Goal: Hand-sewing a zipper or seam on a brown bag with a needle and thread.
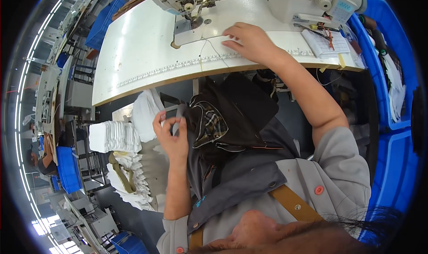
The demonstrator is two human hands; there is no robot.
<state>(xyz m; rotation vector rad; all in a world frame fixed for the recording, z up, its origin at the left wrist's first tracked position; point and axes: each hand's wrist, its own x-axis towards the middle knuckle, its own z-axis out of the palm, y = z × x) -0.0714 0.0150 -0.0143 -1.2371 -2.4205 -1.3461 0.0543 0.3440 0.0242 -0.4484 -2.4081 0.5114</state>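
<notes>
My right hand (252, 42) rests over the white sewing table (147, 49), its thumb and fingers apart and nothing seen between them. Left of its fingertips, loose threads (203, 53) run from the sewing machine's needle area (195, 22) to the table's front edge. Below that edge my left hand (173, 138) is raised, with thumb and index finger curled together in a pinch. Whatever it may hold is too small to make out. Beside it, a black bag (240, 107) with zippers and a plaid lining (212, 124) lies on my lap.
Stacked white cloth pieces (114, 136) and more white pieces (129, 178) lie to my left. Small tools (318, 27) and a folded paper (325, 44) sit at the table's right end. Blue bins (392, 156) line the right side. Another person (44, 160) works far left.
</notes>
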